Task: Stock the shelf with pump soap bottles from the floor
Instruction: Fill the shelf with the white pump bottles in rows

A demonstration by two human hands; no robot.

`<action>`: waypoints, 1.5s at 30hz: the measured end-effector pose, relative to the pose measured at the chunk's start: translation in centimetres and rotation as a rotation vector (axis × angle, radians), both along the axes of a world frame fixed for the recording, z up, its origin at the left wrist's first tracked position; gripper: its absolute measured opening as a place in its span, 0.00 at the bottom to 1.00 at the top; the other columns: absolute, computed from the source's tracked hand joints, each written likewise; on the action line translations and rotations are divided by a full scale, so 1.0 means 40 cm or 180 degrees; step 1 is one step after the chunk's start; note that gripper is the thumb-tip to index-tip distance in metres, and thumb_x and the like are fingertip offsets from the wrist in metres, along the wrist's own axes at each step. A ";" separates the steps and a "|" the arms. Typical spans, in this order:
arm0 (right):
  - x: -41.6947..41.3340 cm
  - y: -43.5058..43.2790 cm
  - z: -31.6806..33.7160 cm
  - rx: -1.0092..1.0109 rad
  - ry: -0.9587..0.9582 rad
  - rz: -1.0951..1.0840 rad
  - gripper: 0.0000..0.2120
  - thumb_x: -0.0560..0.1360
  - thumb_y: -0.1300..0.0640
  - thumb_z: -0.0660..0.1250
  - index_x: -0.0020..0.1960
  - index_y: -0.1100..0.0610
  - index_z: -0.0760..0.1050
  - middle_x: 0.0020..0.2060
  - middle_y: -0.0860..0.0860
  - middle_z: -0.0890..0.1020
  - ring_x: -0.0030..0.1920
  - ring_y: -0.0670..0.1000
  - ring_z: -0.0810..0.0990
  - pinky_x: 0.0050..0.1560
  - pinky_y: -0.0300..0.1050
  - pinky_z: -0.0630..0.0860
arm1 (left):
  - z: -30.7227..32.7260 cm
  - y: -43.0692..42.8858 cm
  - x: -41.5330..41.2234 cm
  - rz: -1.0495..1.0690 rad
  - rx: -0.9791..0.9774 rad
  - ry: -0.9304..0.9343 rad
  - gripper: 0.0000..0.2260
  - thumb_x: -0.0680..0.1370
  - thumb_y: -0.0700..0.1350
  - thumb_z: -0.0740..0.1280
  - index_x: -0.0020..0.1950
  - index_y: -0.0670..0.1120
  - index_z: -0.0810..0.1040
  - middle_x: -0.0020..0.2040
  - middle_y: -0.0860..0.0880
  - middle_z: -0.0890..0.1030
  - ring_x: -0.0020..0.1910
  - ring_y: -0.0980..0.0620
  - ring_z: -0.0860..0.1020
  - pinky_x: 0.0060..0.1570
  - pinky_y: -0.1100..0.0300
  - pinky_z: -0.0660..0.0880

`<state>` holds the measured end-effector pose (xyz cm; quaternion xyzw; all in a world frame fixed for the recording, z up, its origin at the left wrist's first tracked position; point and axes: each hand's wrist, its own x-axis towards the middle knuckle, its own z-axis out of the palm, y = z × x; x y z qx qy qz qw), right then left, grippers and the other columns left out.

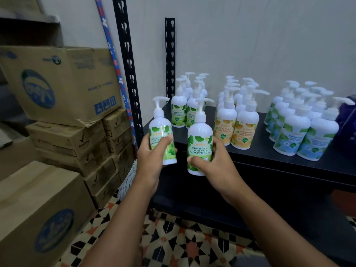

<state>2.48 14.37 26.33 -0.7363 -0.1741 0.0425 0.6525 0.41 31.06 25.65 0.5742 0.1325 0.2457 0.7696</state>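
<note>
Hands (152, 159) (216, 163) grip glossy, round-shouldered bottles (160, 130) (200, 134) — one each (leafy labels).

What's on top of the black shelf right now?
On the shelf: clusters of green-label, orange-label and blue-label pump bottles, plus a purple thing at right. Front bottles hide most of the rear rows.

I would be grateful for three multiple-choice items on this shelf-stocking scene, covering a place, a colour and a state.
1. On the shelf, the orange-label bottles stand: A) far left B) between the green-label group and the blue-label group C) far right.
2. The two held bottles' labels are: A) green B) orange C) blue.
3. The left hand: A) hangs open B) makes an empty fist C) grips a bottle.
Answers: 1 B, orange group sits mid-shelf; 2 A, green leaves show; 3 C, fingers curl round it.
</note>
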 end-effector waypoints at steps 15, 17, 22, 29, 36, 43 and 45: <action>0.264 0.141 -0.013 -0.0633 -0.0714 -0.0554 0.35 0.70 0.53 0.79 0.69 0.49 0.63 0.65 0.53 0.76 0.61 0.49 0.79 0.64 0.50 0.77 | -0.029 0.103 0.068 -0.0101 0.0367 0.0117 0.14 0.72 0.49 0.76 0.56 0.54 0.80 0.47 0.46 0.86 0.43 0.45 0.86 0.40 0.49 0.84; 0.264 0.142 -0.022 -0.0733 -0.0741 -0.0623 0.38 0.66 0.48 0.80 0.69 0.47 0.63 0.65 0.52 0.75 0.64 0.50 0.78 0.65 0.53 0.77 | -0.034 0.102 0.068 -0.0106 0.0410 0.0174 0.18 0.67 0.53 0.76 0.56 0.55 0.81 0.48 0.46 0.85 0.46 0.43 0.86 0.43 0.44 0.84; 0.263 0.147 -0.038 -0.1201 -0.0689 -0.0870 0.44 0.63 0.49 0.81 0.71 0.55 0.63 0.65 0.54 0.72 0.65 0.54 0.75 0.67 0.55 0.75 | -0.043 0.108 0.056 -0.0002 0.0353 0.0239 0.20 0.66 0.54 0.76 0.57 0.54 0.81 0.49 0.45 0.85 0.46 0.42 0.86 0.43 0.44 0.84; 0.282 0.163 -0.020 -0.1402 -0.0571 -0.1089 0.33 0.68 0.53 0.80 0.65 0.60 0.68 0.62 0.56 0.74 0.60 0.55 0.77 0.58 0.49 0.76 | -0.046 0.122 0.047 0.0064 0.0232 0.0272 0.21 0.67 0.52 0.75 0.60 0.53 0.80 0.51 0.45 0.85 0.46 0.42 0.86 0.41 0.48 0.84; 0.281 0.177 -0.009 -0.1496 -0.0540 -0.1205 0.31 0.71 0.52 0.78 0.66 0.62 0.68 0.63 0.58 0.73 0.61 0.58 0.77 0.56 0.51 0.76 | -0.049 0.118 0.048 0.0074 0.0248 0.0322 0.19 0.68 0.52 0.75 0.58 0.53 0.80 0.50 0.45 0.85 0.46 0.42 0.86 0.43 0.45 0.85; 0.277 0.185 0.000 -0.1618 -0.0524 -0.1289 0.30 0.73 0.54 0.76 0.67 0.63 0.67 0.65 0.60 0.71 0.63 0.60 0.75 0.57 0.50 0.73 | -0.049 0.111 0.054 0.0039 0.0342 0.0343 0.22 0.66 0.56 0.75 0.58 0.55 0.80 0.50 0.47 0.85 0.47 0.44 0.86 0.46 0.43 0.84; 0.277 0.185 0.003 -0.1645 -0.0501 -0.1286 0.30 0.74 0.55 0.76 0.68 0.63 0.66 0.65 0.60 0.71 0.63 0.60 0.75 0.58 0.50 0.73 | -0.051 0.109 0.057 0.0031 0.0345 0.0335 0.22 0.66 0.56 0.75 0.58 0.55 0.80 0.50 0.47 0.85 0.47 0.44 0.86 0.46 0.43 0.84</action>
